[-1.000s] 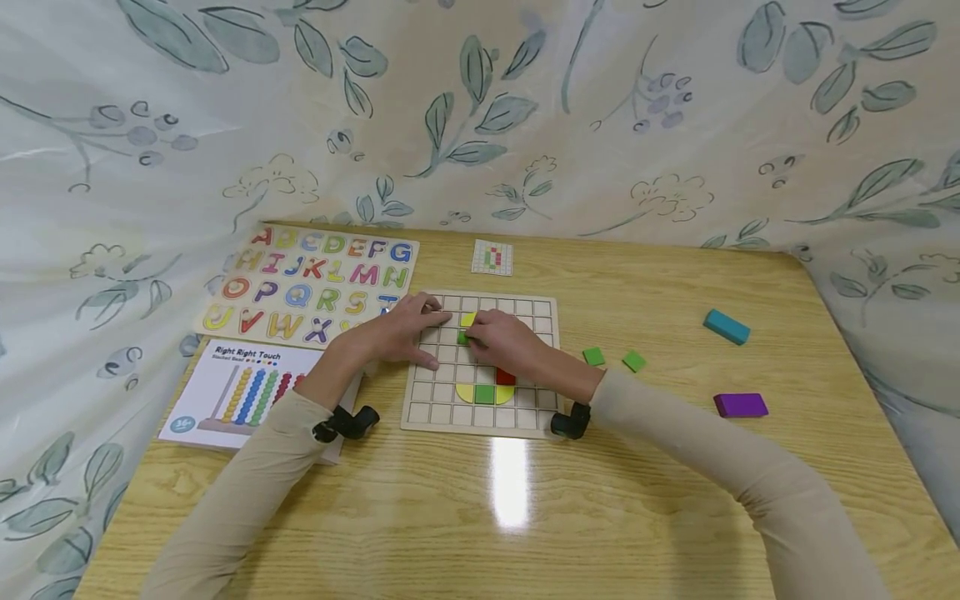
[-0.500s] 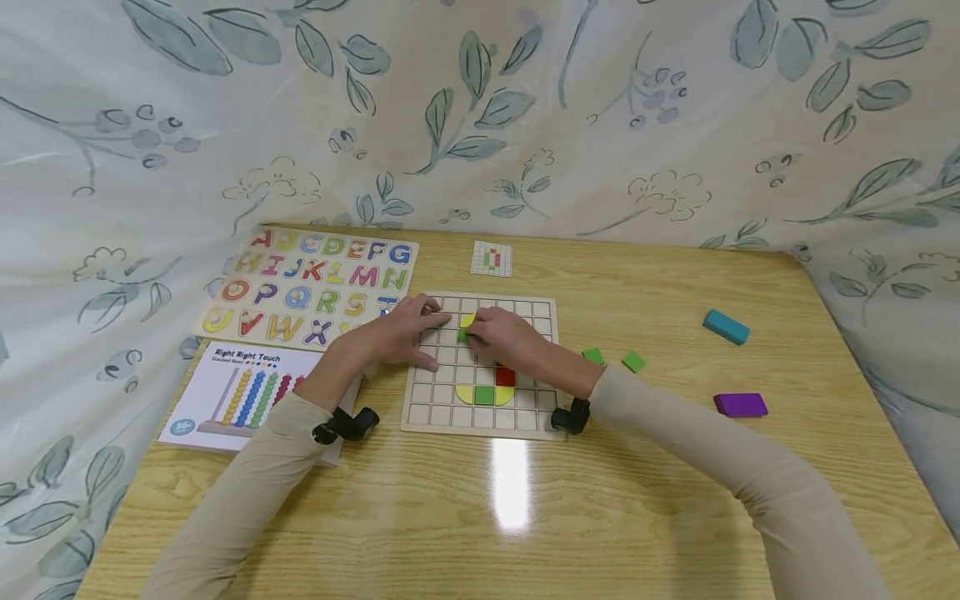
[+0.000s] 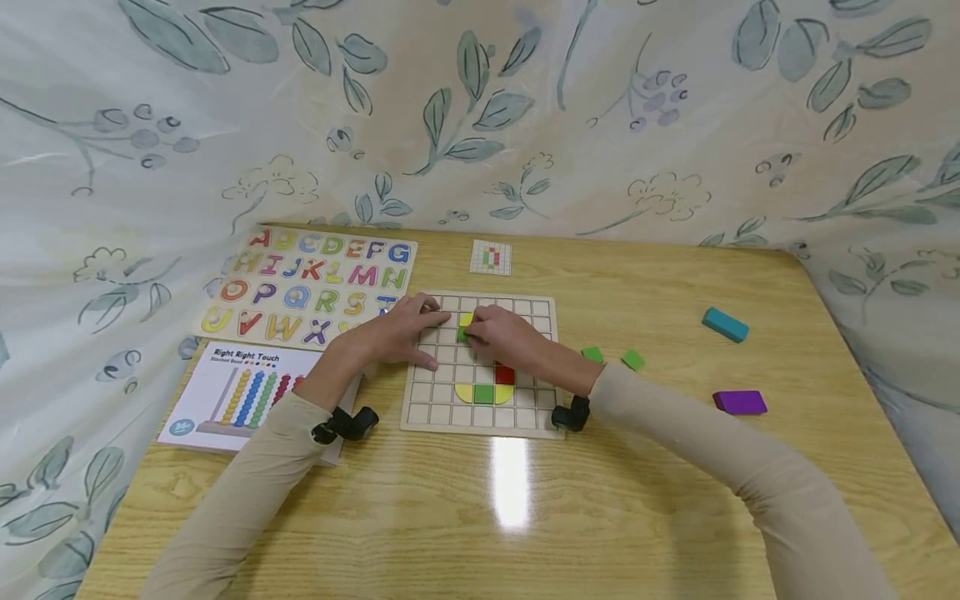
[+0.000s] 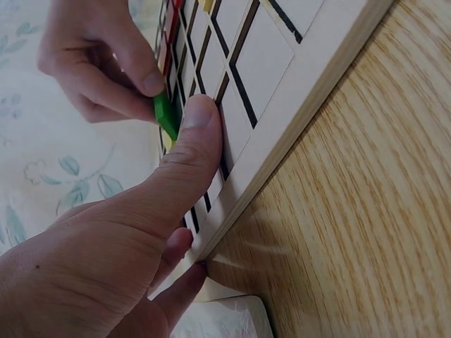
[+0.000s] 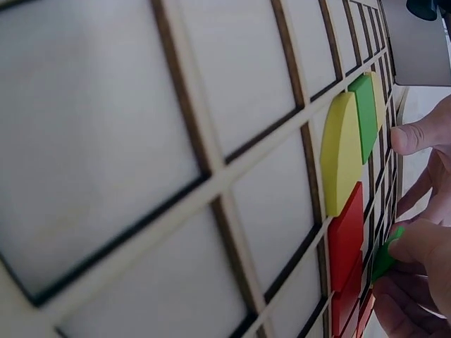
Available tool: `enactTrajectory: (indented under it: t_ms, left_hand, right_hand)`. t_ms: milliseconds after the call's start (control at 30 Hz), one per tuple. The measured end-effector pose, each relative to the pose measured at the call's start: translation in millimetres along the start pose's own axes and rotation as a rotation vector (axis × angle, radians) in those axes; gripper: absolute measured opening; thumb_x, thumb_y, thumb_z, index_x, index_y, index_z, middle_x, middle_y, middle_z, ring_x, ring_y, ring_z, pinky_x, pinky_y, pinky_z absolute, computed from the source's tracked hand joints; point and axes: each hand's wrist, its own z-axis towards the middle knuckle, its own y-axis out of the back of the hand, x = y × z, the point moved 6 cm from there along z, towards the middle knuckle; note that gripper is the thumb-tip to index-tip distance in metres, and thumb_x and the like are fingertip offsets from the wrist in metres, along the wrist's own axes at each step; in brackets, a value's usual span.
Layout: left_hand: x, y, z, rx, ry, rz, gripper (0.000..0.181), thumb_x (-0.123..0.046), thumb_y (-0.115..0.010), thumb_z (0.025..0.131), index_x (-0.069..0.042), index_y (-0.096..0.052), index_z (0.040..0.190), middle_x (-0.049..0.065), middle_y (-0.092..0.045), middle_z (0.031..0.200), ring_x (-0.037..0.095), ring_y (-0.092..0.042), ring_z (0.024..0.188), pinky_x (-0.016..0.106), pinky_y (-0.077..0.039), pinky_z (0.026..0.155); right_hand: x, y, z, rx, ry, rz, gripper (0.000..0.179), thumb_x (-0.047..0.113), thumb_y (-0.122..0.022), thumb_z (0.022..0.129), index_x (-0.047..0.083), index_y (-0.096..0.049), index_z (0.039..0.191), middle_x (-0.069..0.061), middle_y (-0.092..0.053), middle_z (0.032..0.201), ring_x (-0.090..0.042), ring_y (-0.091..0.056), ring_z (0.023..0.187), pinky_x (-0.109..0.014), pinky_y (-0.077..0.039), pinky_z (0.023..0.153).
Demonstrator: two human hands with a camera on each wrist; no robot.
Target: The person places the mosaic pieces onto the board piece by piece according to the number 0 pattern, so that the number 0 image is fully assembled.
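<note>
A wooden grid board (image 3: 442, 415) lies on the table in the head view. My left hand (image 3: 401, 329) rests on its left edge, fingers spread, with the thumb on the grid in the left wrist view. My right hand (image 3: 510, 337) pinches a green square tile (image 4: 165, 116), which stands tilted at the grid in the left wrist view. A yellow rounded piece (image 3: 467, 318) lies just beyond it, partly hidden by the hand. Nearer me on the board are a green tile (image 3: 484, 394) between two yellow rounded pieces (image 3: 504, 393) and a red tile (image 3: 505, 375). More red tiles show in the right wrist view.
Two loose green tiles (image 3: 633, 359) lie right of the board, one near the right sleeve. Farther right are a teal block (image 3: 725, 324) and a purple block (image 3: 740, 402). A small pattern card (image 3: 491, 257) lies behind. An alphabet board (image 3: 339, 260) and a bead-picture box (image 3: 247, 383) are at left.
</note>
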Motion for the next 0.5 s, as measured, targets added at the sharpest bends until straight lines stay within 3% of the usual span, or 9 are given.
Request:
enactTrajectory:
  t_ms: [500]
  left_hand:
    - [-2.6, 2.3, -1.8, -0.013, -0.019, -0.015, 0.081, -0.037, -0.078, 0.080, -0.008, -0.042, 0.147, 0.012, -0.039, 0.127, 0.025, -0.035, 0.108, 0.039, -0.037, 0.091]
  right_hand:
    - [1.5, -0.8, -0.9, -0.014, 0.033, -0.032, 0.019, 0.014, -0.067, 0.091, 0.004, -0.074, 0.106, -0.006, -0.061, 0.087, -0.015, -0.051, 0.076, -0.023, -0.047, 0.067]
